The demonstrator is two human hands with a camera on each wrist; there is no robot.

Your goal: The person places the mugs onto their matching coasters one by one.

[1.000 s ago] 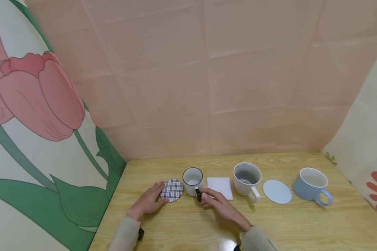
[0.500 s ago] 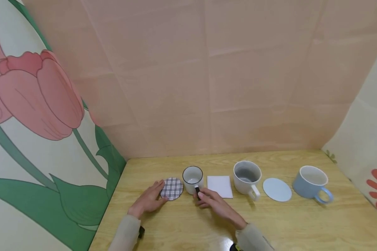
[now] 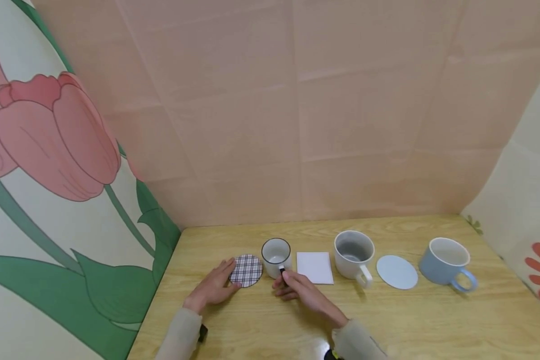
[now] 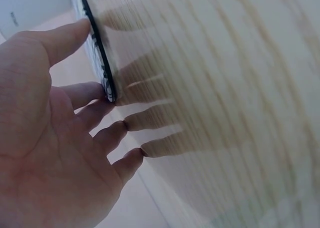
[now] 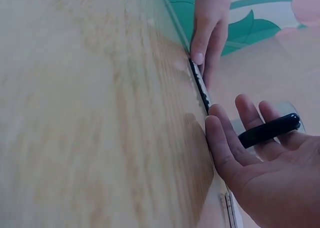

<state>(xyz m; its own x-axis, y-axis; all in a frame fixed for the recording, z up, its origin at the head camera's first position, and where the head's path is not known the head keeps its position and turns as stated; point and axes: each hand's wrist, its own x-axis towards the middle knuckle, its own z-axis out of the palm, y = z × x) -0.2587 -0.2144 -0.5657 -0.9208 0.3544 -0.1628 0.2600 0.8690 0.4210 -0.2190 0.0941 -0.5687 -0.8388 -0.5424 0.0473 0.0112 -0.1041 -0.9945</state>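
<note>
My left hand (image 3: 213,285) lies beside the round plaid coaster (image 3: 246,271), thumb and a fingertip touching its edge. In the left wrist view the coaster's dark rim (image 4: 96,51) shows edge-on, the other fingertips at the table surface. To the right stands a small white mug (image 3: 274,252) with a dark rim, upright. My right hand (image 3: 303,290) holds its black handle (image 5: 270,130), the thumb on top in the head view and the fingers below. Most of the mug's body is hidden in the right wrist view.
A white square coaster (image 3: 314,268) lies right of the held mug. Beyond it stand a white mug (image 3: 348,267), a pale round coaster (image 3: 397,272) and a blue mug (image 3: 436,270). A pink sheet (image 3: 297,150) hangs behind the wooden table (image 3: 252,325).
My right hand has shifted slightly left and closed on the black handle, its thumb now over it. The mug and my left hand look unmoved.
</note>
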